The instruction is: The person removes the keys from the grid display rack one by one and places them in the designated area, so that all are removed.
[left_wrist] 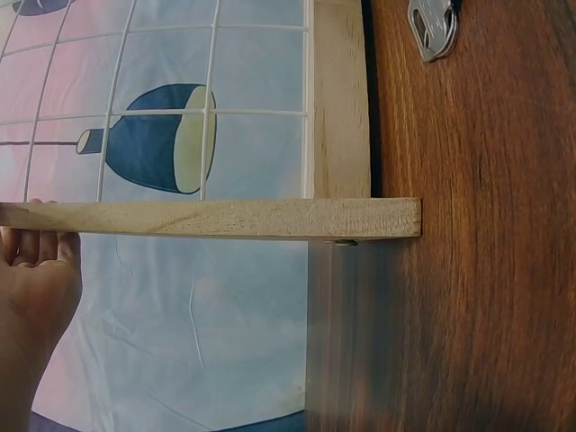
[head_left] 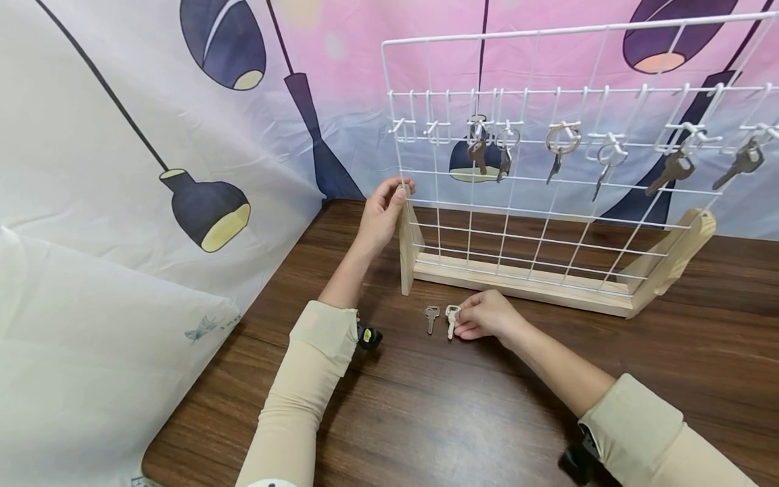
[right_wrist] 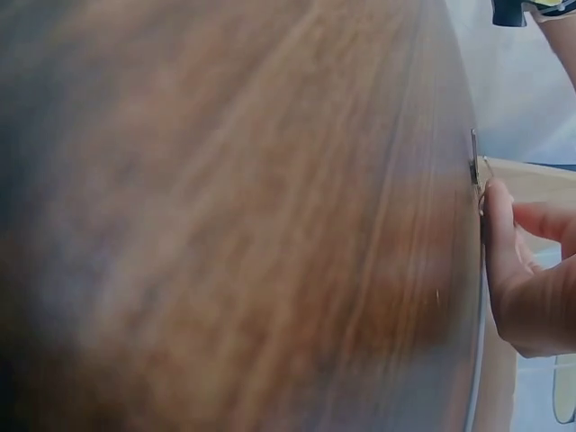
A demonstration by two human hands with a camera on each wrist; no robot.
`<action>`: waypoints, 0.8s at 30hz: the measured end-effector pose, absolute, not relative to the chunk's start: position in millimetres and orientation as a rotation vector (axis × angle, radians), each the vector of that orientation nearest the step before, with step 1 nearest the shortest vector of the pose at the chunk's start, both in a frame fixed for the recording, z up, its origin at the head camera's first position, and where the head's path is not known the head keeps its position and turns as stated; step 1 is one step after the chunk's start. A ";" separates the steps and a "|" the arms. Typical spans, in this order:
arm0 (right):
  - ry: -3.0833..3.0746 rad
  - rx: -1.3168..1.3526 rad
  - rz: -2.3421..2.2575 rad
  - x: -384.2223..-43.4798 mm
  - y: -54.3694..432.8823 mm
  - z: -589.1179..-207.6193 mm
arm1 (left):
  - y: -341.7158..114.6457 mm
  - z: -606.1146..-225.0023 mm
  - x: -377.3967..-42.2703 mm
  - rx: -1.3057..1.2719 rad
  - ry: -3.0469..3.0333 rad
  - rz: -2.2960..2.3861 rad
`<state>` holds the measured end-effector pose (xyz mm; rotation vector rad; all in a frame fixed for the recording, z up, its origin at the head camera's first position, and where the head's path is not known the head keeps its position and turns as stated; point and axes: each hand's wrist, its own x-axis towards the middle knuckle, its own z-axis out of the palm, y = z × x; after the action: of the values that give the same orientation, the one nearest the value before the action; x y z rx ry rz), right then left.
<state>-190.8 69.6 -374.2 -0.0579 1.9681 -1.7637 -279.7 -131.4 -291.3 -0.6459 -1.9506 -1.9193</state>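
Observation:
My left hand (head_left: 382,215) grips the top of the left wooden upright (head_left: 406,253) of a white wire grid rack (head_left: 505,203); in the left wrist view its fingers curl behind that upright (left_wrist: 225,219). On the brown table my right hand (head_left: 489,315) pinches a silver key (head_left: 451,320) at its head, the shaft pointing toward me. A second key (head_left: 431,318) lies flat just left of it. In the right wrist view the fingertips of my right hand (right_wrist: 535,270) are right at the table surface, largely covering the key there.
Several keys hang on the rack's white hooks, among them a brown key (head_left: 479,155) and one on a ring (head_left: 563,138). Toward the left end, a hook (head_left: 399,127) carries no key. Printed cloth (head_left: 109,270) hangs behind and left of the table (head_left: 402,419).

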 end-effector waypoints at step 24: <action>2.133 0.002 -1.605 -198.2 59.0 -375.0 | -132.1 -292.7 -279.1 -0.646 -1.958 -1.923</action>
<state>-198.2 59.0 -375.0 0.0023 2.1334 -1.6051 -279.1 -132.1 -292.7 -0.6463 -1.9578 -1.9232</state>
